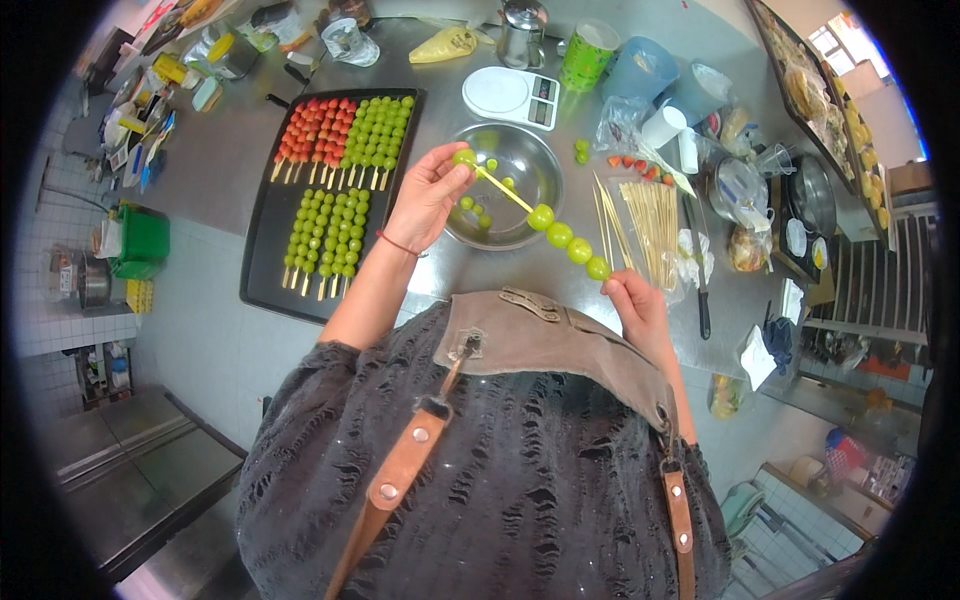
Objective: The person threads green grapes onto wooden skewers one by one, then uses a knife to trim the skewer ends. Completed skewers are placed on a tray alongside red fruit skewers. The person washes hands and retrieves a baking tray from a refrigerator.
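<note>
A wooden skewer [505, 190] slants across the metal bowl [540, 160], with several green grapes threaded along its right part. Between the thumb and fingers of my left hand [428, 196] is a single green grape [464, 158], at the skewer's upper left end. My right hand [637, 303] pinches the lower right end, against the last threaded grape [598, 268]; its exact contact is partly hidden by the fingers. A few loose grapes [478, 213] lie inside the bowl below the skewer.
On the left, a dark tray [265, 245] carries rows of finished strawberry skewers [315, 130] and grape skewers [378, 135]. A white scale [500, 95] stands behind the bowl. Bare skewers [650, 225], cut strawberries [640, 167] and a knife [703, 290] lie right.
</note>
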A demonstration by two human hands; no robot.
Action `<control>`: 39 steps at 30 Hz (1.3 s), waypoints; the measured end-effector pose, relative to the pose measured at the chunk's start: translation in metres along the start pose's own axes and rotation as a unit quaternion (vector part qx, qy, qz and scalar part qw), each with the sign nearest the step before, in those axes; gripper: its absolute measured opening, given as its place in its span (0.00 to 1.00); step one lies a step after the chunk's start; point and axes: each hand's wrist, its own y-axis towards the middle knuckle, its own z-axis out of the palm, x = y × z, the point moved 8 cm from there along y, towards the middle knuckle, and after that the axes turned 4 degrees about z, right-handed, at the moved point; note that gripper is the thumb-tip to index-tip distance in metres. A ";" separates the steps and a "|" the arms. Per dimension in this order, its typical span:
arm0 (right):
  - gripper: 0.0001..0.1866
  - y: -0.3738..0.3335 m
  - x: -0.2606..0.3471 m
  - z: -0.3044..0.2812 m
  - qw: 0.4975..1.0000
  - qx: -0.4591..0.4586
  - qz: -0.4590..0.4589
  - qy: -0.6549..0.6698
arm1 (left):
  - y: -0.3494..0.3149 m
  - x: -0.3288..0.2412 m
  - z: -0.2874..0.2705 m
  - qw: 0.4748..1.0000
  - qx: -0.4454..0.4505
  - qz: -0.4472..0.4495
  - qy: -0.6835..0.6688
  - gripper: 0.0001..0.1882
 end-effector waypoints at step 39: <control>0.11 -0.003 -0.123 0.015 0.860 -0.150 0.206 0.442 | 0.067 0.098 -0.088 0.731 0.065 0.017 0.679 0.18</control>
